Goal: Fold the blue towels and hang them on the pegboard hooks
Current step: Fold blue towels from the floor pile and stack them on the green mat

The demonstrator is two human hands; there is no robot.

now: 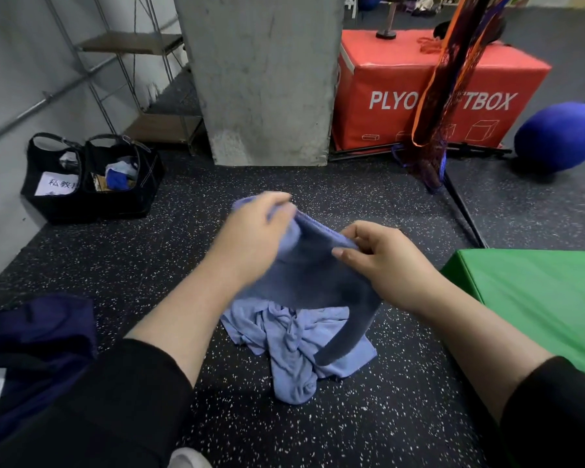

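Holding a blue towel [304, 275] up over the speckled black floor [368, 417] with both hands. The left hand [257, 238] is gripping the towel's top edge at its left end, fingers curled over the cloth; this hand is blurred, so the exact finger placement is not readable. The right hand [382, 255] is pinching the same edge at its right end between thumb and curled fingers. The towel is hanging between the two hands and sagging downward, its lower part draping toward the floor.

Directly beneath it, a lighter blue towel [294, 346] is lying crumpled on the floor, near the person's forearms. Both sleeves are black.

Surroundings: a green mat [537, 298] is sitting at the right, beside the right forearm. A grey concrete pillar [264, 79] is standing ahead, with a red box [436, 89] just right of it and a blue ball [558, 136] further right. A black basket [92, 177] with small items is resting on the floor at the left, below a metal shelf [142, 62]. Dark blue clothing [38, 339] is lying at the lower left.
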